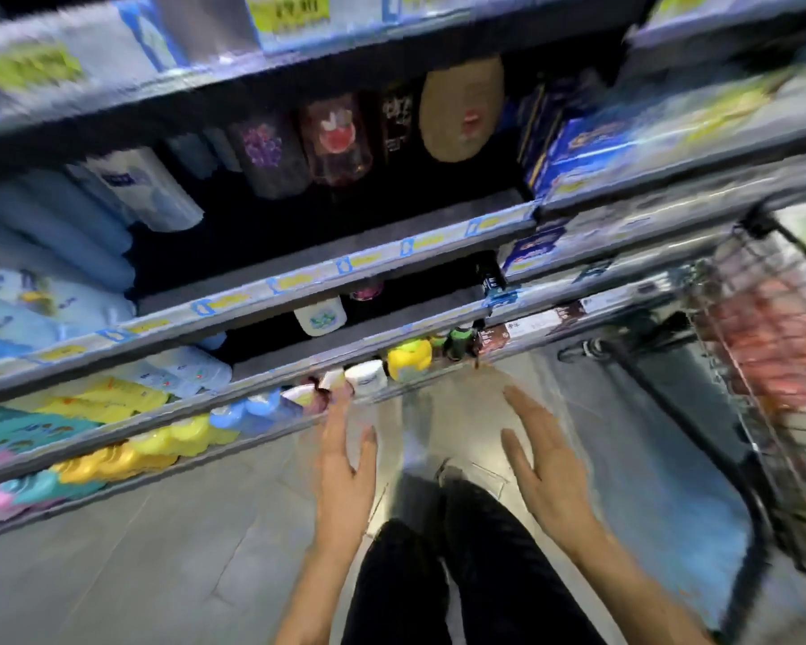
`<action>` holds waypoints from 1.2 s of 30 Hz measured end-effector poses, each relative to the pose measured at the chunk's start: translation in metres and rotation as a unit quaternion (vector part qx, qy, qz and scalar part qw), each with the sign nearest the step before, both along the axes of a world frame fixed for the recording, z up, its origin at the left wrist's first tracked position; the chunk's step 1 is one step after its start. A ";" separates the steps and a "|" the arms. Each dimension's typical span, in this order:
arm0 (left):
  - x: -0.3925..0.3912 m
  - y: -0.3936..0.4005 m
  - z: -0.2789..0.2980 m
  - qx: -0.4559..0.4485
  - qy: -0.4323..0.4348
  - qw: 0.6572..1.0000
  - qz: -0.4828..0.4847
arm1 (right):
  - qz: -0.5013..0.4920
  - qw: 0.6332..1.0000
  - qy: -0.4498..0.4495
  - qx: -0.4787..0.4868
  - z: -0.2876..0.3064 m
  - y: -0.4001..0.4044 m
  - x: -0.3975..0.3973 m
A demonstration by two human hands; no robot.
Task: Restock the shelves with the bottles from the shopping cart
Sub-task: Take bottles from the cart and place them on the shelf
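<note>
Both our hands hang bare and holding nothing at the lower centre of the frame: our left hand (345,463) with fingers straight, fingertips near the front edge of the lowest shelf (126,453), and our right hand (547,472) to its right, fingers spread and relaxed, apart from everything. Everything is smeared by motion blur.

From the left of the frame, yellow bottles (159,446) and blue-capped bottles (247,414) line that lowest shelf, their caps towards us and long axes running back into the shelf. Further right sit a white-capped bottle (366,377) and a yellow bottle (409,359). On the shelf at upper centre stand a clear bottle with a purple grape label (266,153) and one with a red label (336,139), upright, leaning in the wide-angle view.

At the right edge stands the wire shopping cart (764,412), holding blurred red goods (778,337); we cannot tell whether they are bottles.
</note>
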State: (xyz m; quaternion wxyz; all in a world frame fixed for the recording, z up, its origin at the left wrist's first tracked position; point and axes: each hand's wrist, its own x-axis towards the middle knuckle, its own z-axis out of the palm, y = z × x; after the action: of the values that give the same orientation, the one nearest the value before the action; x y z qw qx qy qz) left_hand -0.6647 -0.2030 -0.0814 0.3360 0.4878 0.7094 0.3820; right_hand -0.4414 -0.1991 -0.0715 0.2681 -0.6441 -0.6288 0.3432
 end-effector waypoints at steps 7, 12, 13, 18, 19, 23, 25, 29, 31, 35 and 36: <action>0.045 -0.027 0.110 0.046 0.036 0.985 -0.160 | -0.124 0.991 0.022 0.052 0.118 -0.076 0.021; 0.098 -0.011 0.157 0.110 0.011 0.944 -0.310 | -0.200 0.972 0.042 0.115 0.160 -0.095 0.038; 0.110 -0.007 0.165 0.127 0.018 0.933 -0.335 | -0.216 0.967 0.046 0.130 0.165 -0.097 0.045; 0.183 0.017 0.185 0.191 0.063 0.880 -0.430 | -0.316 0.936 0.042 0.147 0.175 -0.105 0.092; 0.201 0.020 0.187 0.199 0.066 0.871 -0.444 | -0.335 0.930 0.043 0.144 0.174 -0.105 0.103; 0.271 0.023 0.187 0.196 0.053 0.853 -0.481 | -0.383 0.910 0.050 0.150 0.171 -0.106 0.151; 0.306 0.028 0.183 0.189 0.039 0.852 -0.486 | -0.403 0.900 0.046 0.159 0.169 -0.104 0.182; 0.381 0.053 0.174 0.208 0.044 0.840 -0.500 | -0.438 0.879 0.045 0.185 0.166 -0.093 0.257; 0.420 0.068 0.173 0.225 0.051 0.822 -0.521 | -0.451 0.874 0.051 0.174 0.167 -0.084 0.296; 0.485 0.091 0.178 0.221 0.083 0.801 -0.550 | -0.457 0.873 0.045 0.162 0.169 -0.067 0.362; 0.498 0.098 0.180 0.226 0.090 0.795 -0.555 | -0.453 0.876 0.046 0.160 0.170 -0.060 0.376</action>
State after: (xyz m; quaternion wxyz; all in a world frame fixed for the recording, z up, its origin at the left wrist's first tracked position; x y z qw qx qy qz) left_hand -0.1669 -0.1052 0.0987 0.3048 0.8923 0.2371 0.2336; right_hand -0.0658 -0.2587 0.0981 0.5220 -0.7905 -0.3015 0.1081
